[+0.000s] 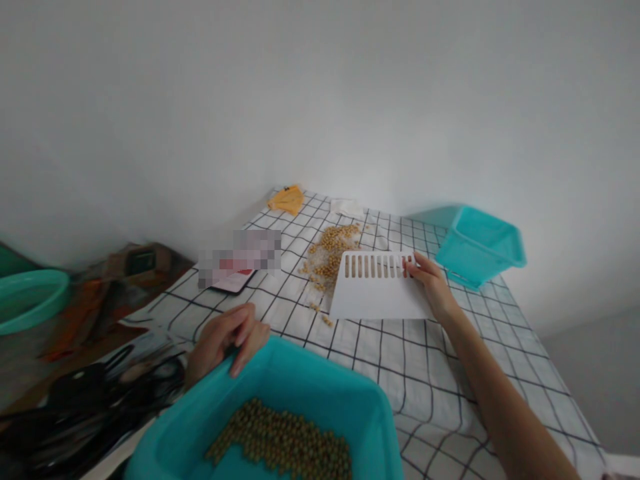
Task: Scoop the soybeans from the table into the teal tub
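My right hand [430, 283] grips the right side of a flat white scraper [377, 299] with a row of slots along its far edge. The scraper is tilted above the checked cloth, beside a scattered heap of soybeans [330, 257], and hides part of them. At the front, my left hand [233, 340] has its fingers bent over the far-left rim of a turquoise plastic bin [320, 373]. Inside that bin lies a layer of beans [287, 440]. Its near part is cut off by the frame.
A second turquoise bin [483, 243] stands at the right. At the back lie a yellow cloth-like item [287, 199] and a white piece [347, 207]. A tablet-like object [235, 277], partly blurred, rests at the left. Black cables [100, 393] and a green basin [33, 300] are beyond the table's left edge.
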A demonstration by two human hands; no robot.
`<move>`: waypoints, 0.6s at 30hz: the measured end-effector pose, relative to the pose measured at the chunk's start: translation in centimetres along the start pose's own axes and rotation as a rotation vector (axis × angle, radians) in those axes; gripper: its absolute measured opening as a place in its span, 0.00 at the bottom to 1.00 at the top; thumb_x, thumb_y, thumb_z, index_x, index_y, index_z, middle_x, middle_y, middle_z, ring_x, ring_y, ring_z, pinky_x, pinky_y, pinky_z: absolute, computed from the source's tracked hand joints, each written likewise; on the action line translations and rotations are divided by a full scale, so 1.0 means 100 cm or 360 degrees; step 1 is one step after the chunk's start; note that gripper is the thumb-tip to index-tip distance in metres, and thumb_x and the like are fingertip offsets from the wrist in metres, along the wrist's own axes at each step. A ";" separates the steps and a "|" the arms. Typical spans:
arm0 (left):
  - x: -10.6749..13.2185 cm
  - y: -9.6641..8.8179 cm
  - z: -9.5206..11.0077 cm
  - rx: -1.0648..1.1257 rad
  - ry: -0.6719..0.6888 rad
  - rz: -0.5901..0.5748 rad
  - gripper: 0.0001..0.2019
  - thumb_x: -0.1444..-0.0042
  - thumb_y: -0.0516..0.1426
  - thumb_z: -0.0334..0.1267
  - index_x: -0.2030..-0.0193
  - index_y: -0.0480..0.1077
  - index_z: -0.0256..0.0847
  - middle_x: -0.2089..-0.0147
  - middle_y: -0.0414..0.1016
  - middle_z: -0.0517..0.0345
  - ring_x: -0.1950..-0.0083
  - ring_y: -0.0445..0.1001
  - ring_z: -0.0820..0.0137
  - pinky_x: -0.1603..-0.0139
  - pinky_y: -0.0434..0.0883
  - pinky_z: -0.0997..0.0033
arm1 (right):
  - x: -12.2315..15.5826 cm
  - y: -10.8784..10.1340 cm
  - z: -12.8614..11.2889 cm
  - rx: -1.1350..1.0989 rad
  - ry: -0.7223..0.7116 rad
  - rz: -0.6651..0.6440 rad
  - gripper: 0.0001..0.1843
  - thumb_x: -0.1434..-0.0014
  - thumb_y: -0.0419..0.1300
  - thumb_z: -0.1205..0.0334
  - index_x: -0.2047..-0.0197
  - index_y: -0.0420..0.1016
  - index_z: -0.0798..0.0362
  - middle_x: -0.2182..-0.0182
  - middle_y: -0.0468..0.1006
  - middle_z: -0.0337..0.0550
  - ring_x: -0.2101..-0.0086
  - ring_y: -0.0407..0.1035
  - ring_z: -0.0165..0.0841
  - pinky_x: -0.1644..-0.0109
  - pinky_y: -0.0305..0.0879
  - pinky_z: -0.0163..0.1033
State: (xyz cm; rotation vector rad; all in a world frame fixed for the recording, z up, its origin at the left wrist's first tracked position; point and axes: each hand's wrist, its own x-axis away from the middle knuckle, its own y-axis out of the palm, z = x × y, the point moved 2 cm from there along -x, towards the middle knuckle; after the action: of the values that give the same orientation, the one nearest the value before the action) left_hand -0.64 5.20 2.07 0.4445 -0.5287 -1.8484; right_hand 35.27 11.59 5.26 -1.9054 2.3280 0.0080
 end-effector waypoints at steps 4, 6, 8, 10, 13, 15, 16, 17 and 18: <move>0.000 0.001 0.000 0.0017 0.0021 0.0002 0.20 0.35 0.57 0.44 0.79 0.65 0.44 0.90 0.59 0.65 0.82 0.48 0.70 0.76 0.60 0.70 | 0.004 0.003 0.004 0.0039 0.0125 -0.0114 0.19 0.51 0.70 0.46 0.63 0.73 0.48 0.69 0.77 0.41 0.68 0.69 0.39 0.67 0.63 0.40; 0.000 0.001 0.001 -0.0007 0.0011 0.0005 0.20 0.35 0.57 0.44 0.79 0.64 0.44 0.90 0.59 0.65 0.82 0.49 0.70 0.75 0.61 0.70 | 0.006 0.006 0.002 0.0086 0.0063 -0.0207 0.17 0.49 0.69 0.45 0.64 0.73 0.48 0.70 0.76 0.41 0.69 0.68 0.38 0.69 0.62 0.39; 0.000 0.000 0.002 -0.0042 -0.0006 0.0009 0.21 0.35 0.56 0.44 0.80 0.63 0.44 0.91 0.59 0.64 0.82 0.50 0.70 0.75 0.62 0.70 | 0.008 0.009 -0.002 0.0121 -0.0013 -0.0282 0.17 0.47 0.69 0.46 0.67 0.72 0.49 0.72 0.75 0.40 0.71 0.67 0.36 0.69 0.61 0.38; 0.000 0.000 0.002 -0.0053 -0.0016 0.0010 0.21 0.35 0.57 0.45 0.80 0.62 0.44 0.91 0.59 0.64 0.82 0.50 0.71 0.74 0.62 0.70 | 0.009 0.011 -0.005 0.0141 -0.0066 -0.0354 0.17 0.46 0.68 0.46 0.71 0.71 0.49 0.73 0.73 0.39 0.71 0.66 0.34 0.69 0.60 0.38; 0.000 0.000 0.001 -0.0018 -0.0012 0.0007 0.21 0.36 0.58 0.45 0.80 0.63 0.44 0.91 0.59 0.64 0.82 0.50 0.71 0.75 0.62 0.71 | 0.009 0.011 -0.006 0.0168 -0.0070 -0.0383 0.17 0.44 0.67 0.45 0.70 0.71 0.50 0.72 0.74 0.39 0.72 0.66 0.34 0.69 0.59 0.38; 0.000 0.000 0.001 0.0004 -0.0007 0.0010 0.21 0.36 0.58 0.45 0.80 0.64 0.44 0.91 0.59 0.65 0.83 0.50 0.71 0.75 0.62 0.70 | 0.007 0.009 -0.006 0.0221 -0.0090 -0.0381 0.19 0.43 0.66 0.44 0.72 0.71 0.50 0.75 0.72 0.38 0.73 0.64 0.33 0.70 0.57 0.38; 0.000 0.001 0.000 0.0013 -0.0004 0.0012 0.21 0.36 0.58 0.45 0.80 0.64 0.44 0.91 0.59 0.65 0.83 0.50 0.70 0.75 0.62 0.70 | 0.006 0.008 -0.005 0.0252 -0.0109 -0.0382 0.20 0.42 0.66 0.44 0.74 0.71 0.50 0.76 0.71 0.37 0.74 0.63 0.32 0.70 0.56 0.38; 0.000 0.001 0.000 0.0023 -0.0003 0.0012 0.21 0.35 0.58 0.45 0.80 0.64 0.44 0.91 0.60 0.65 0.83 0.49 0.70 0.75 0.61 0.70 | 0.005 0.007 -0.005 0.0278 -0.0123 -0.0386 0.21 0.42 0.65 0.43 0.75 0.70 0.51 0.78 0.69 0.37 0.75 0.62 0.32 0.71 0.54 0.38; 0.000 0.002 0.000 0.0033 -0.0003 0.0009 0.21 0.35 0.58 0.45 0.80 0.65 0.44 0.91 0.60 0.65 0.83 0.49 0.70 0.75 0.61 0.70 | 0.005 0.007 -0.005 0.0296 -0.0128 -0.0391 0.22 0.42 0.65 0.43 0.76 0.69 0.51 0.79 0.68 0.37 0.76 0.61 0.31 0.71 0.53 0.38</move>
State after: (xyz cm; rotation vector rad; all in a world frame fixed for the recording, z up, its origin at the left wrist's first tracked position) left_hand -0.55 5.12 2.20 0.4547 -0.5502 -1.8393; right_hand 34.49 11.24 5.61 -2.0400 1.9553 -0.1482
